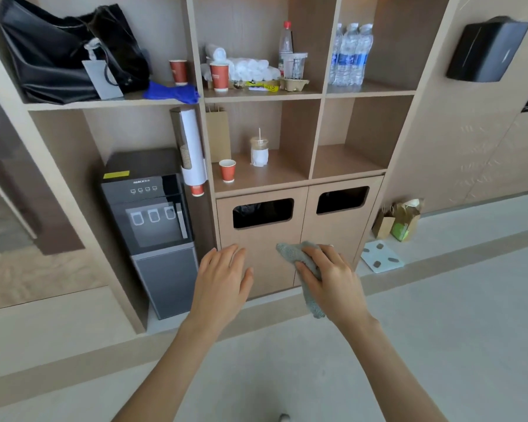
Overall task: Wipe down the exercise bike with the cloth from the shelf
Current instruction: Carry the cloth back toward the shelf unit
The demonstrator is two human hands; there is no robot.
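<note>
The grey cloth (299, 263) is bunched in the right hand (329, 278), held in the air in front of the shelf unit's (314, 138) lower cabinet doors, one corner poking out past the fingers (307, 271) and a tail hanging below the palm. It looks soft, light and limp, so a grip round the gathered middle should hold it, though loose ends will flop. The left hand (223, 278) hovers beside it, fingers relaxed and holding nothing; no exercise bike is in view.

left hand (223, 278) spread, right hand (333, 280) gripping
</note>
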